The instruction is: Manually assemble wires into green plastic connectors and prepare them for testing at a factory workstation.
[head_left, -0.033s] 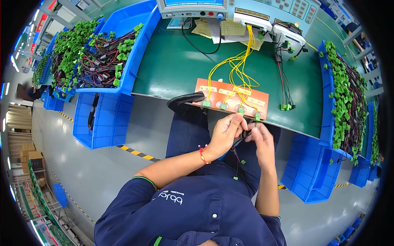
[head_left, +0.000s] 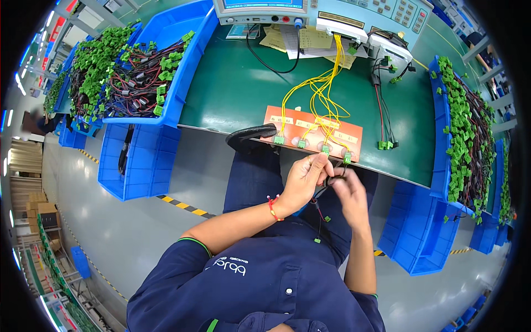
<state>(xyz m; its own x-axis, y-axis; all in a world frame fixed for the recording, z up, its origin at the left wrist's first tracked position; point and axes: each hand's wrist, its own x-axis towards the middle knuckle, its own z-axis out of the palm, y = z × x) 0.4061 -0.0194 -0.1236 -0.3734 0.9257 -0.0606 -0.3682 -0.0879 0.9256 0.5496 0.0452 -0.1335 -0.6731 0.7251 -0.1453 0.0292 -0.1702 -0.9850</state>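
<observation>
Harness (head_left: 317,204) of thin dark and red wires, with small green plugs at its ends, should be light and limp: the wires will likely bend and swing at a touch. The plugs look hard and smooth, small enough to turn in a grasp. Their bodies should give the surest hold, since pulling on the wires alone could strain the joints.

It lies between the fingers of the two hands and trails below them. The left hand (head_left: 305,177) has thumb and fingertips together, seemingly clamped on the harness just below the third plug (head_left: 326,149) along the near edge of the orange board (head_left: 293,137); what exactly sits inside the pinch is hidden. The right hand (head_left: 351,198) is blurred, its fingers bent beside the wires and below the rightmost plug (head_left: 347,158); I cannot tell whether they grip anything.

Below both sets of fingers, two loose ends (head_left: 327,218) hang over the lap, each with a green plug. Beyond the fingers, yellow wires (head_left: 338,50) run from the board across the worktop (head_left: 238,88).
</observation>
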